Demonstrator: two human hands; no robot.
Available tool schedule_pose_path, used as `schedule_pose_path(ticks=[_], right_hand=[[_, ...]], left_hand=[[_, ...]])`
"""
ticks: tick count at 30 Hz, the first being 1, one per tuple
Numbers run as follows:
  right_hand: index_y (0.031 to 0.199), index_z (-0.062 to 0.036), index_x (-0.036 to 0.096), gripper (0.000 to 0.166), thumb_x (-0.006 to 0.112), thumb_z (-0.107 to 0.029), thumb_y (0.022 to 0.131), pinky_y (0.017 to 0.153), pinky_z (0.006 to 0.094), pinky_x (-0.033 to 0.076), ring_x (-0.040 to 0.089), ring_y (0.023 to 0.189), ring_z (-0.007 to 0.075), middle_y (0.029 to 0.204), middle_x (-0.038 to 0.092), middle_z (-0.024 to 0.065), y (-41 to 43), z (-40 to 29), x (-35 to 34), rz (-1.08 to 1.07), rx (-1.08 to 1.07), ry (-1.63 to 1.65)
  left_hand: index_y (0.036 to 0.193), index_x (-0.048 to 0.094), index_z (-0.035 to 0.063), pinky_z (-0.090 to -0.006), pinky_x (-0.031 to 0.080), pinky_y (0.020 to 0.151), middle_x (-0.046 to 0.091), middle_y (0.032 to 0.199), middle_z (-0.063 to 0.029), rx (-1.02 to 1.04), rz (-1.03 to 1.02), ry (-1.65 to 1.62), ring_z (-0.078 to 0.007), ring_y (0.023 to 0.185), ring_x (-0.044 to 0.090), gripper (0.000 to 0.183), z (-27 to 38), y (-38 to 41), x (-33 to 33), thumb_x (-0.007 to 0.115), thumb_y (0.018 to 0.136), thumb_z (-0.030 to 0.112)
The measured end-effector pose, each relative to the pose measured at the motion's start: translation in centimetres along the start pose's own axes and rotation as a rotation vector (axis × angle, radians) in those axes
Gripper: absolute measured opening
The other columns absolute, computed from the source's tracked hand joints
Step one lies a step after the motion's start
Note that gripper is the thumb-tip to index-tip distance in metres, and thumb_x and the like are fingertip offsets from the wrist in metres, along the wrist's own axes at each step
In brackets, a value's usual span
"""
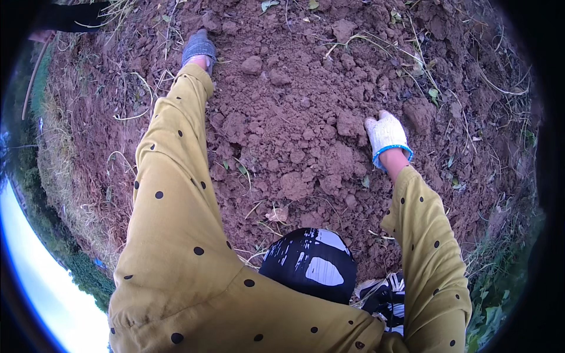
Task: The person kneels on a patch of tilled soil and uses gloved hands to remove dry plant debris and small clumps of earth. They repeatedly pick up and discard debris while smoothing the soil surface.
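Loose reddish-brown soil (282,114) with many clods lies in front of me. My left hand (199,47), in a grey knitted glove, reaches far forward at the upper left and touches the soil beside some clods; its fingers are partly hidden, and whether it holds anything does not show. On the right, my right hand (387,132), in a white knitted glove with a blue cuff, rests its fingertips at the soil beside a large clod (351,123). Its fingers point down and forward, and their grip cannot be made out. Another big clod (418,115) lies to its right.
My knee in black and white cloth (309,264) and a shoe (384,300) are below. Dry stems (375,42) and leaves lie across the soil. At the upper left, another person's dark sleeve (70,16) and hand are near a thin curved stick (35,77). Green plants (499,287) grow at lower right.
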State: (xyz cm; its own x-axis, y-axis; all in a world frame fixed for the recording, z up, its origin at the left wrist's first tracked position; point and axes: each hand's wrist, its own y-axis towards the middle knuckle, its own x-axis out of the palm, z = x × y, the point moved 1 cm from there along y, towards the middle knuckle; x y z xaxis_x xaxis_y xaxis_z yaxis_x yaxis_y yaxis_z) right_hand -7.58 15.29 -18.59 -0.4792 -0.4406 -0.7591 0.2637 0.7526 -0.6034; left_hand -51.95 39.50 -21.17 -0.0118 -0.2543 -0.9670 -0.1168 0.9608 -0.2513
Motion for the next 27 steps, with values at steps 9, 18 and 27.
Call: schedule_pose_path(ticks=[9,18,27], right_hand=[[0.116,0.0026,0.062,0.051,0.056,-0.037,0.085,0.097,0.0451,0.046,0.059,0.112,0.0405,0.117,0.062,0.0271,1.4,-1.3,0.6,-0.066,-0.055,0.010],[0.096,0.0057,0.065,0.042,0.054,-0.033,0.083,0.088,0.0488,0.048,0.061,0.098,0.0451,0.099,0.064,0.0305,2.1,1.4,1.1,0.093,-0.169,-0.001],[0.115,0.0051,0.064,0.051,0.054,-0.037,0.087,0.096,0.0446,0.046,0.059,0.112,0.0410,0.115,0.063,0.0287,2.6,2.6,1.4,0.102,-0.253,0.011]], left_hand=[[0.109,0.068,0.0057,-0.0421,0.048,0.093,0.066,0.116,-0.0191,0.469,-0.239,0.309,-0.0378,0.109,0.061,0.032,-7.4,3.2,2.5,0.055,0.087,0.025],[0.107,0.064,0.0051,-0.0452,0.048,0.089,0.060,0.112,-0.0213,0.150,0.221,-0.314,-0.0384,0.103,0.059,0.033,4.7,-27.1,-1.6,0.073,0.078,0.016],[0.101,0.064,0.0017,-0.0297,0.048,0.075,0.067,0.090,-0.0089,-0.274,0.239,-0.940,-0.0183,0.080,0.061,0.016,1.1,-36.1,-0.6,0.067,0.088,0.011]])
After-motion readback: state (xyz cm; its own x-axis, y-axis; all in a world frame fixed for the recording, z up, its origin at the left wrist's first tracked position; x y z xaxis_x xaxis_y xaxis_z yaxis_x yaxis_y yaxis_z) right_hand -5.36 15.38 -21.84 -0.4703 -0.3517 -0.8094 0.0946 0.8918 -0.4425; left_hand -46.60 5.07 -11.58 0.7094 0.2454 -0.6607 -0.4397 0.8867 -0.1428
